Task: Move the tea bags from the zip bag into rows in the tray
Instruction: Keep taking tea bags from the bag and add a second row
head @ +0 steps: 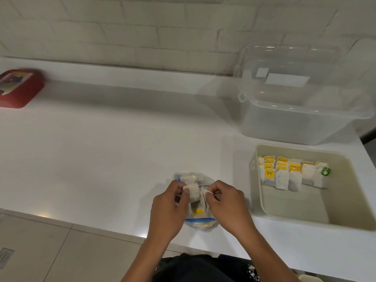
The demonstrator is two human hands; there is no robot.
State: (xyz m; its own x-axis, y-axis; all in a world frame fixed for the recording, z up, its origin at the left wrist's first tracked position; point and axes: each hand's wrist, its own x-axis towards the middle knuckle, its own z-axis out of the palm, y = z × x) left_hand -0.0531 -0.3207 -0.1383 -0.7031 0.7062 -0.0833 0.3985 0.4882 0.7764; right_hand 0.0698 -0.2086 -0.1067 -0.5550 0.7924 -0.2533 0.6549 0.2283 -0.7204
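Note:
A clear zip bag (pixel 198 221) with a blue seal lies on the white counter near its front edge, with tea bags inside. Above it, my left hand (pixel 169 204) pinches a white tea bag (pixel 193 191). My right hand (pixel 224 202) pinches a second tea bag (pixel 204 197) beside the first, and a thin string shows at its fingertips. To the right stands the cream tray (pixel 305 218). Rows of tea bags (pixel 293 173) with yellow tags stand along its far side, and one green tag (pixel 325 171) sits at the right end.
A large clear plastic box (pixel 295 117) with its lid on stands behind the tray at the back right. A red container (pixel 19 87) sits at the far left by the white brick wall. The counter's front edge runs just below the zip bag.

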